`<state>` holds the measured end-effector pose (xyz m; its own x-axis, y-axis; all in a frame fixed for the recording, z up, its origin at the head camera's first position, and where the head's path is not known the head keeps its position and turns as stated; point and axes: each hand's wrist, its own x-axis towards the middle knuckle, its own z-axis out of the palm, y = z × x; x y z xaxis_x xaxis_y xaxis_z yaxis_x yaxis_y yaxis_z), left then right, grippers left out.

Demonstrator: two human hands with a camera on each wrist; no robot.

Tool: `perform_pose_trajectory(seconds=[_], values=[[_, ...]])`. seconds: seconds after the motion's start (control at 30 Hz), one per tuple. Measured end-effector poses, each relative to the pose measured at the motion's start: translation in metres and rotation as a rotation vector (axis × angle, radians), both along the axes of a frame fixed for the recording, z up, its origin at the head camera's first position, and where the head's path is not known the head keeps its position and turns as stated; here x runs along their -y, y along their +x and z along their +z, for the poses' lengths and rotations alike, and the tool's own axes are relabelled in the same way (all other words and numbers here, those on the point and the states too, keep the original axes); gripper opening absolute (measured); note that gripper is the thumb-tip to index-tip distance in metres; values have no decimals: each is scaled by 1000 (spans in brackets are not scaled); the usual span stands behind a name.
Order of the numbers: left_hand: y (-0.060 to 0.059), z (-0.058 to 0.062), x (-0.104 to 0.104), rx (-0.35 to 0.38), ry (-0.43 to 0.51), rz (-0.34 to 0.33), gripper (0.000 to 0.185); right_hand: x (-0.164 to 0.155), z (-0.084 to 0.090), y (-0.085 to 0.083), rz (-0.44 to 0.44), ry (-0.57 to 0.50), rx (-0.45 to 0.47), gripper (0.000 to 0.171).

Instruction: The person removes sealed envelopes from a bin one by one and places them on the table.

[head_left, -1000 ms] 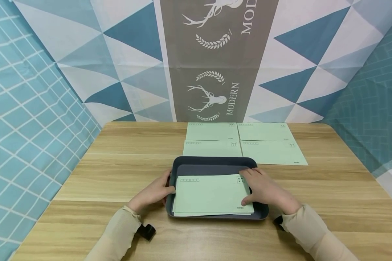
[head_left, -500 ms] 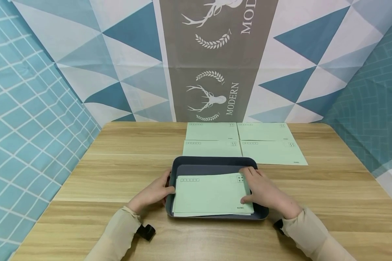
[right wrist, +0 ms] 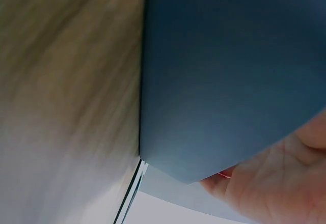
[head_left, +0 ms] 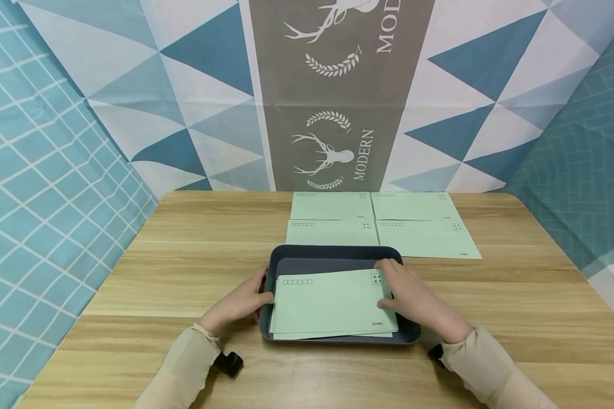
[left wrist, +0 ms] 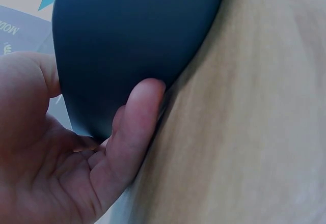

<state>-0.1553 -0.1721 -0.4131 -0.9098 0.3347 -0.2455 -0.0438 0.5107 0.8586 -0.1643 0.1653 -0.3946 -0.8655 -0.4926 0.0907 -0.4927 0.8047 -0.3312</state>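
Observation:
A dark grey rectangular tray (head_left: 319, 253) sits on the table with a stack of pale green envelopes (head_left: 332, 304) inside it. My left hand (head_left: 240, 298) grips the tray's left wall, thumb over the rim. In the left wrist view, the fingers of this left hand (left wrist: 66, 168) lie along the wall's outside and low edge. Over the tray's right side, my right hand (head_left: 414, 292) holds the top envelope by its right end, thumb on its face and fingers near its upper corner. The right wrist view shows the right hand (right wrist: 285, 178) at the tray wall (right wrist: 224, 81); its fingertips are hidden.
Behind the tray, several more pale green envelopes (head_left: 424, 238) lie flat in two rows, the nearest left one partly covered by the tray. They rest on a wood-grain table (head_left: 184, 227). A patterned cloth backdrop (head_left: 332, 91) rises at the table's far edge.
The top envelope's right end has shifted slightly away from me, so it lies a little askew on the stack. My right thumb has moved up with it. The left hand and tray stay put.

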Motion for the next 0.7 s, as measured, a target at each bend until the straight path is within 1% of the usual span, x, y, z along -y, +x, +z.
perform_pose_trajectory(seconds=[0.13, 0.23, 0.4, 0.5, 0.7], values=[[-1, -2, 1, 7, 9, 6, 77, 0, 1, -1, -13, -55, -3, 59], [0, -1, 1, 5, 9, 5, 76, 0, 2, -1, -24, -66, 3, 58], [0, -1, 1, -10, -6, 1, 76, 1, 2, 0, -49, -106, 23, 66], [0, -2, 1, -13, -8, -2, 76, 1, 2, 0, -57, -124, 19, 72], [1, 0, 0, -6, 5, 0, 76, 1, 3, 0, -62, -125, 10, 72]])
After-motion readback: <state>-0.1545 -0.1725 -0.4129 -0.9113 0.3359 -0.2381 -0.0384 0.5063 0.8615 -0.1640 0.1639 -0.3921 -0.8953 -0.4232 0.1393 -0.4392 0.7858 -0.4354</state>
